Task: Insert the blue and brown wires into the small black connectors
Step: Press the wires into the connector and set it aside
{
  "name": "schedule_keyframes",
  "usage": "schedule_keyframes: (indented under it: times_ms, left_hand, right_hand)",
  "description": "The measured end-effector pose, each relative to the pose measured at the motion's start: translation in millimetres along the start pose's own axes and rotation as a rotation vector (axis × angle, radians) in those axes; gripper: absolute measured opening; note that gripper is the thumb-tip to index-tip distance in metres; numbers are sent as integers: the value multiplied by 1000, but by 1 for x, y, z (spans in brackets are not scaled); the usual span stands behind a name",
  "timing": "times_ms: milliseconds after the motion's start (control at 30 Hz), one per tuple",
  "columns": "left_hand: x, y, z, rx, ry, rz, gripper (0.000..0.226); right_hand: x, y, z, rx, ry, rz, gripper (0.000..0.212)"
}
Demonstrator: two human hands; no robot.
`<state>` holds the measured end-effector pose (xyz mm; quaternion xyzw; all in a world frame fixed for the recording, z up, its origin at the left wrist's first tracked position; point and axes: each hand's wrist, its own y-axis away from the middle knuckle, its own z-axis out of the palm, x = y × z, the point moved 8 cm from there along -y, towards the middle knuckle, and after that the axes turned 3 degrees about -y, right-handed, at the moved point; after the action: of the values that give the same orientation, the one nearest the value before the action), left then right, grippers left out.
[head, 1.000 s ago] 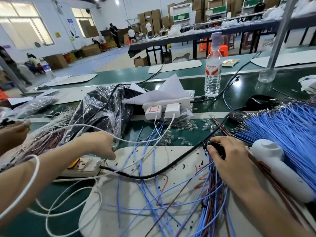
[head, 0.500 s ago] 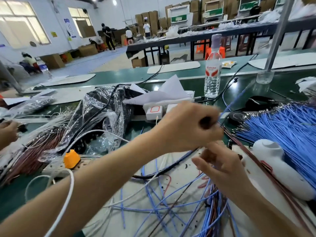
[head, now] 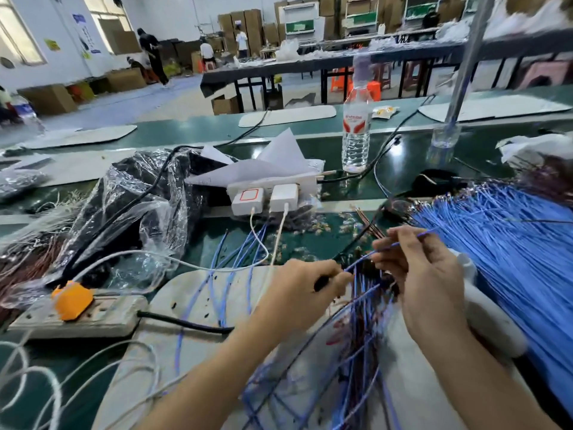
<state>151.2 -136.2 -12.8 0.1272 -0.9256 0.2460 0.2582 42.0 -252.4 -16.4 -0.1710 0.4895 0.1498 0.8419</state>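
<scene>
Two hands met close together over the pale work board [head: 198, 293], the left hand [head: 305, 290] curled around a small black connector [head: 322, 282] and the right hand [head: 428, 274] pinching a thin blue wire [head: 406, 240] that slanted toward that connector.

The green table [head: 192, 131] is long. A white mat [head: 217, 293] lies on its near side, with loose blue wires [head: 231, 274] spread across it. Left of the mat is a power strip [head: 102, 316] with an orange plug [head: 72, 301] in it. Behind that sits a crinkly plastic bag [head: 145, 206]. A water bottle [head: 356, 131] stands upright farther back. A big heap of blue wires [head: 496, 243] lies on the right. Brown wires [head: 28, 262] lie at the far left.
</scene>
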Motion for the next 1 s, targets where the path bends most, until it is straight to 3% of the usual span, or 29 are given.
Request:
schedule_keyframes:
  times_ms: [100, 167, 333, 433, 567, 700, 1000]
  left_hand:
    - [-12, 9, -9, 123, 163, -15, 32]
    - [-11, 10, -13, 155, 120, 15, 30]
    - [-7, 12, -15, 161, 171, 34, 36]
    - [-13, 15, -11, 95, 358, -46, 36]
    - [-27, 17, -12, 164, 419, -175, 37]
    - [-21, 16, -11, 166, 383, -123, 22]
    - [-18, 18, -14, 214, 355, -45, 33]
  right_hand:
    - [-1, 2, -2, 10, -7, -30, 22]
    - [-1, 7, 1, 14, 1, -45, 18]
    - [28, 31, 33, -275, 250, 31, 11]
    - [27, 29, 26, -194, 257, 4, 21]
    - [14, 19, 15, -103, 103, -11, 29]
    - [12, 20, 19, -124, 31, 5, 35]
    - [6, 25, 28, -176, 44, -53, 32]
